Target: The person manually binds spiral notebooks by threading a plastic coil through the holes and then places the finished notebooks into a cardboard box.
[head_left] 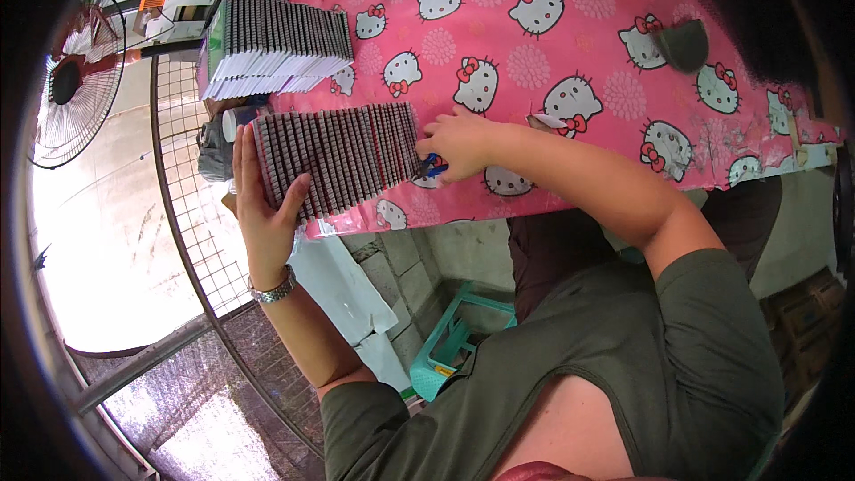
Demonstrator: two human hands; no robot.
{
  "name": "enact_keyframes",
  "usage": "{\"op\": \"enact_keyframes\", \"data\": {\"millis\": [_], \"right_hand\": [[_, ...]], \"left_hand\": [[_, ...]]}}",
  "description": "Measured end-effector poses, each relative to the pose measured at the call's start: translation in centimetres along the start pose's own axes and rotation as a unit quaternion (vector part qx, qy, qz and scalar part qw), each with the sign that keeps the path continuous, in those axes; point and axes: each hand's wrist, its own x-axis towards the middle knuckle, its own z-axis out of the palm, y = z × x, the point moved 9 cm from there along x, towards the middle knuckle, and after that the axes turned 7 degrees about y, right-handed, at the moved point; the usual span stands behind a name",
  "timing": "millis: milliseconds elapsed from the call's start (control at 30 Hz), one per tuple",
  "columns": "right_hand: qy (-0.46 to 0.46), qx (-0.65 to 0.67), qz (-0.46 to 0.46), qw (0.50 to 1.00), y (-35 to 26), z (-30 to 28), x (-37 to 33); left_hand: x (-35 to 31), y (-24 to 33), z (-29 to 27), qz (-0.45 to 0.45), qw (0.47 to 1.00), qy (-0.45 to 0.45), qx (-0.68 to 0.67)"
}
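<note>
A row of spiral-bound notebooks [343, 156] stands packed together near the table's front edge, dark coiled spines facing up. My left hand [265, 205] lies against the row's left end, its fingers straight and the thumb spread over the spines. At the row's right end, my right hand [461, 147] is closed around blue-handled pliers [434, 166]. Their dark tip is beside the spine ends, and I cannot tell whether it touches a coil. Farther back on the left is a second block of spiral-bound notebooks [280, 40].
A pink cartoon-print cover [525, 62] lies over the table. A standing fan [76, 80] and a wire grid [191, 205] are at the left. Below the table's edge sits a teal plastic basket [436, 372]. A dark rounded object [684, 46] is at the right.
</note>
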Motion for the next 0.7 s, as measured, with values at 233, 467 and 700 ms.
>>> {"op": "enact_keyframes", "data": {"millis": [233, 467, 700], "right_hand": [[-0.117, 0.046, 0.101, 0.987, 1.2, 1.7, 1.1], [-0.009, -0.049, 0.003, 0.999, 0.1, -0.2, 0.2], [-0.002, -0.062, -0.001, 0.998, 0.5, -0.1, 0.1]], "left_hand": [[0.5, 0.8, 0.1, 0.012, 1.0, 0.01, -0.008], [0.4, 0.7, -0.1, 0.021, 1.0, 0.012, 0.018], [0.4, 0.6, -0.1, 0.019, 1.0, 0.006, 0.019]]}}
